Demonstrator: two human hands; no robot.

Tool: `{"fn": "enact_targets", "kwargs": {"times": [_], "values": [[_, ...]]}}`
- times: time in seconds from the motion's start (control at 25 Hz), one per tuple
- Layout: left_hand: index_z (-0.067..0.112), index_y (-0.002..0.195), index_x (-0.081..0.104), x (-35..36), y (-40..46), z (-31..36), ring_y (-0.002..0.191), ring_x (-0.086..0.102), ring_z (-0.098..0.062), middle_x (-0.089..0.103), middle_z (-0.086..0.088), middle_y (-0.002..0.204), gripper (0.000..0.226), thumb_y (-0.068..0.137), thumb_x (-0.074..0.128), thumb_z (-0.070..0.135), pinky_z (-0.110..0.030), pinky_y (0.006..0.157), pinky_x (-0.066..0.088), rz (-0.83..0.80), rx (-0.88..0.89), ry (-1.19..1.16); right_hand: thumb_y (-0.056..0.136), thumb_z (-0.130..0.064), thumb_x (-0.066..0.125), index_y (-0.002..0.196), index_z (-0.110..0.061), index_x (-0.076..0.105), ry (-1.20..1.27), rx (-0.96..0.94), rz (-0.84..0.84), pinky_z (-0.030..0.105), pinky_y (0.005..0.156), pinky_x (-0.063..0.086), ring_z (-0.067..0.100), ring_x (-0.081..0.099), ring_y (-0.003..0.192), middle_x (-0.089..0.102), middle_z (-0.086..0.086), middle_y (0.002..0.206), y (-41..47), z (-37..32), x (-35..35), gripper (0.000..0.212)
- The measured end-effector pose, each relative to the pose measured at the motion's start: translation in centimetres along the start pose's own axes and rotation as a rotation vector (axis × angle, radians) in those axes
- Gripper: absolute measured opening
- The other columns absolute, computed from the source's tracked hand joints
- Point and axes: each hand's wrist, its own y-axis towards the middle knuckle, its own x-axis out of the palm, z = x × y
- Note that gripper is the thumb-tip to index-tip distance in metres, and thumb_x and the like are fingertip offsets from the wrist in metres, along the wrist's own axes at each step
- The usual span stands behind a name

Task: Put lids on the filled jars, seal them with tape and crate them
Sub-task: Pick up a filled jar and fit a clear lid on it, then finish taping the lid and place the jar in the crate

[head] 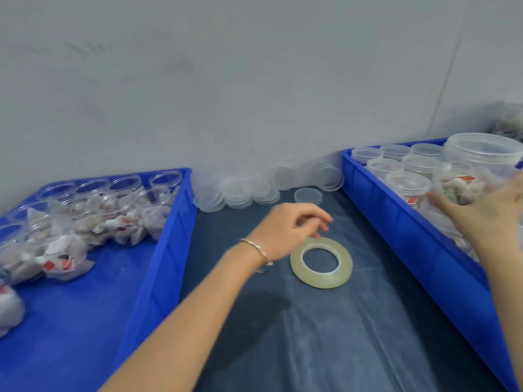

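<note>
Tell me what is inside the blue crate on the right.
The right crate holds clear jars, several with lids on, and loose tea bags. The right hand covers part of the pile; the crate's floor is hidden.

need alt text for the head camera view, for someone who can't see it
A person's left hand reaches down to a roll of clear tape lying flat on a dark table cover, while the right hand reaches into the right blue crate of filled jars. Another blue crate of jars sits left, with stacked clear lids by the wall.
</note>
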Motion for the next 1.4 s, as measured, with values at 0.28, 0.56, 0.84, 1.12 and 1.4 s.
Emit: {"fn": "enact_targets", "kwargs": {"times": [0.28, 0.56, 0.84, 1.12, 1.4], "values": [[0.019, 0.093, 0.068, -9.3, -9.7, -2.5, 0.048, 0.045, -0.002, 0.059, 0.006, 0.058, 0.023, 0.096, 0.048, 0.007, -0.011, 0.053, 0.036, 0.323, -0.216, 0.189, 0.078, -0.059, 0.040, 0.139, -0.007, 0.025, -0.102, -0.260, 0.117, 0.061, 0.098, 0.038, 0.046, 0.042, 0.124, 0.040, 0.022, 0.139, -8.8, -6.8, 6.3, 0.082], [0.018, 0.094, 0.069, -9.8, -12.1, -3.2, 0.052, 0.052, -0.009, 0.059, 0.002, 0.059, 0.023, 0.092, 0.048, 0.008, -0.022, 0.058, 0.046, 0.438, -0.298, 0.235, 0.086, -0.020, 0.051, 0.133, 0.005, 0.039, 0.325, -0.571, -0.069, 0.024, 0.104, 0.029, 0.030, 0.039, 0.119, 0.046, 0.026, 0.128, -16.7, -14.3, 10.3, 0.054], [0.017, 0.130, 0.048, -18.1, -19.2, -8.1, 0.135, 0.026, -0.035, 0.041, -0.013, 0.140, 0.049, 0.083, 0.058, 0.007, -0.058, 0.098, 0.031, 1.226, -0.888, 0.833, 0.091, -0.002, 0.050, 0.146, -0.006, 0.024, 0.449, -0.932, -1.042, 0.012, 0.092, 0.030, 0.020, 0.035, 0.126, 0.031, 0.010, 0.142, -33.5, -22.9, 15.0, 0.062], [0.012, 0.149, 0.019, -18.3, -21.0, -13.0, 0.142, -0.017, -0.044, 0.004, -0.007, 0.159, 0.070, 0.091, 0.059, 0.016, -0.071, 0.108, 0.004, 1.125, -1.327, 0.349, 0.096, -0.018, 0.045, 0.149, -0.016, 0.017, 0.076, -1.022, -1.289, 0.036, 0.088, 0.040, 0.026, 0.018, 0.139, 0.010, 0.006, 0.155, -36.9, -22.4, 17.1, 0.060], [0.020, 0.149, 0.019, -19.2, -21.8, -14.6, 0.143, -0.013, -0.042, 0.001, -0.004, 0.159, 0.078, 0.086, 0.066, 0.015, -0.072, 0.107, 0.005, 1.232, -1.201, 0.499, 0.096, -0.023, 0.044, 0.146, -0.015, 0.027, 0.117, -0.981, -1.307, 0.035, 0.085, 0.042, 0.024, 0.024, 0.136, 0.019, 0.004, 0.151, -36.4, -22.2, 17.0, 0.053]]}}
